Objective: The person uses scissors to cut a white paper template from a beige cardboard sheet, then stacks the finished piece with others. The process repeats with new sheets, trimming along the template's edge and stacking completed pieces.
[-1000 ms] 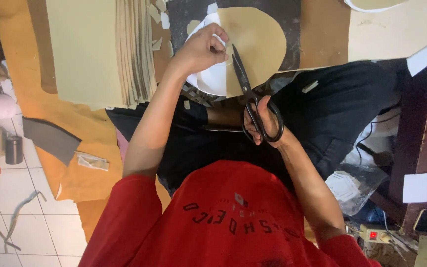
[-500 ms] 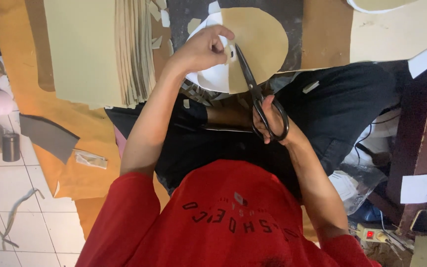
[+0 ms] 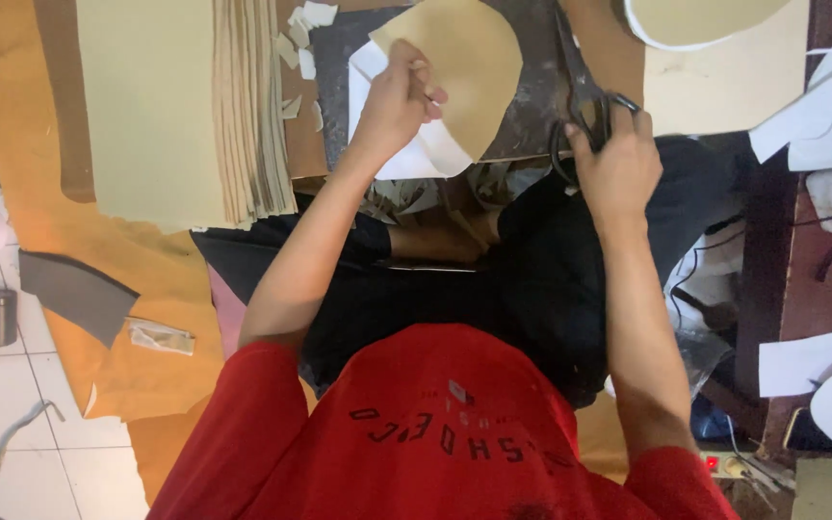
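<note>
Left hand (image 3: pixel 399 101) pinches the tan oval piece (image 3: pixel 464 67) at its left edge; right hand (image 3: pixel 618 164) grips the scissors (image 3: pixel 580 106), fingers curled through handles.

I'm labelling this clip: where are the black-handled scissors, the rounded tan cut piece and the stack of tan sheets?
Black-handled scissors (image 3: pixel 582 114): head view, on the blades near the pivot.
Rounded tan cut piece (image 3: pixel 469 67): head view, on its bare middle.
Stack of tan sheets (image 3: pixel 247 106): head view, on the layered edges.
</note>
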